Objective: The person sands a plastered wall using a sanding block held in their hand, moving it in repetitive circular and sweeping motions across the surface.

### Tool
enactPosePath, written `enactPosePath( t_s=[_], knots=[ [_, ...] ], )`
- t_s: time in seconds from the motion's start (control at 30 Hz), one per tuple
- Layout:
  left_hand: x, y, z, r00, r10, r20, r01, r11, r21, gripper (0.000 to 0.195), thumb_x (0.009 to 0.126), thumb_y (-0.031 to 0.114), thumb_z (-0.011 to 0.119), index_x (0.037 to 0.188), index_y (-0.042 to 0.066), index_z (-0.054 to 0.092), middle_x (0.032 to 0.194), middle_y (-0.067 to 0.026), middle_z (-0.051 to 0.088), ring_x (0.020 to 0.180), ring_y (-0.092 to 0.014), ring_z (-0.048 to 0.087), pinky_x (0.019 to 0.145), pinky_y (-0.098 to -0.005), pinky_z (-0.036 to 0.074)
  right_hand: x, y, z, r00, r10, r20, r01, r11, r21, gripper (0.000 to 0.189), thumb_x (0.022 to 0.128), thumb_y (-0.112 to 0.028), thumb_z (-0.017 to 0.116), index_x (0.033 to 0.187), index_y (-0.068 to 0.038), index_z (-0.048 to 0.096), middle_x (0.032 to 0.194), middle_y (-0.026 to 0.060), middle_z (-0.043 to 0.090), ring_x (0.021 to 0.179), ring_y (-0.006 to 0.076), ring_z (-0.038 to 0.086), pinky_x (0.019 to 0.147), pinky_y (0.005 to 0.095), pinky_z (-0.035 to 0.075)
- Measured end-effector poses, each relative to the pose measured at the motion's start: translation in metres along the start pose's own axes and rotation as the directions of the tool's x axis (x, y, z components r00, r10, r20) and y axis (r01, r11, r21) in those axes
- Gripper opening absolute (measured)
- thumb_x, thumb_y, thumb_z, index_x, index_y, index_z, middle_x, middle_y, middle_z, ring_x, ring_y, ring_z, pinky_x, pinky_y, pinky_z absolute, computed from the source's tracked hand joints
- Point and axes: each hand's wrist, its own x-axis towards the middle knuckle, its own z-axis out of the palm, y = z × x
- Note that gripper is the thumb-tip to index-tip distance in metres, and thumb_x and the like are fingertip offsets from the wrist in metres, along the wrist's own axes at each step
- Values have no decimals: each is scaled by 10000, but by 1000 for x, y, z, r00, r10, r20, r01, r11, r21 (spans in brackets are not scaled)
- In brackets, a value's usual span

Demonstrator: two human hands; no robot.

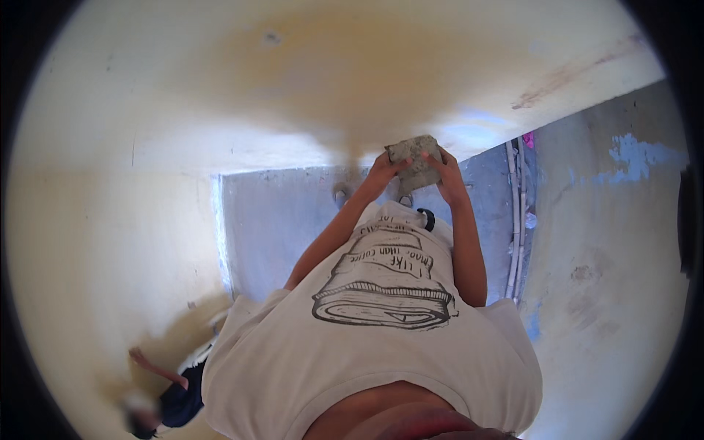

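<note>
A rough grey-brown block (417, 163), perhaps concrete or brick, is held up in front of my body near the wall. My left hand (385, 169) grips its left side, with the thumb lying on the near face. The right side is gripped by my right hand (446, 169), its thumb also on that face. The fingers behind the block are hidden. Below it, my shoes (405, 201) show in part on the floor.
A stained cream wall (352, 71) rises directly ahead. On the right, long poles (515, 220) lie along the floor's edge beside another wall (594, 264). Another person (184, 396) is at the lower left, one arm raised to the left wall (110, 247).
</note>
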Motion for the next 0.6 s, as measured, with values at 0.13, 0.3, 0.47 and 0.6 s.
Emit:
enactPosePath(
  t_s=[0.13, 0.3, 0.47, 0.6],
  knots=[
    [5, -1, 19, 989, 83, 124, -125, 915, 383, 610, 907, 394, 783, 1276, -17, 524, 1189, -128, 646, 1097, -185, 617, 969, -354, 504, -19, 4, -42, 992, 94, 81, -102, 989, 104, 570, 926, -247, 739, 1373, 30, 519, 1264, 113, 640, 1129, 196, 641, 957, 340, 534],
    [9, -2, 23, 978, -13, 207, -85, 886, 456, 641, 903, 404, 784, 1290, -18, 495, 1187, -133, 637, 1075, -199, 627, 951, -365, 514, -26, 34, -65, 967, 184, 174, -233, 919, 318, 541, 959, -249, 705, 1389, 10, 503, 1287, 112, 635, 1137, 210, 649, 972, 354, 549],
    [13, -14, 0, 995, 33, 96, -88, 759, 645, 627, 932, 406, 749, 1338, 14, 477, 1149, -121, 646, 1066, -220, 644, 911, -370, 535, -11, 52, -45, 941, 279, 189, -327, 894, 306, 492, 985, -302, 670, 1361, -9, 548, 1259, 109, 659, 1127, 212, 665, 955, 383, 559],
    [23, -9, -19, 998, -62, 4, 49, 831, 555, 549, 1025, 376, 615, 1444, 77, 424, 1207, -135, 611, 1099, -237, 652, 923, -371, 542, 14, 69, -26, 994, 70, -83, -1, 771, 637, 488, 1020, -336, 604, 1377, -11, 531, 1285, 96, 646, 1154, 212, 648, 998, 383, 526]
  ],
)
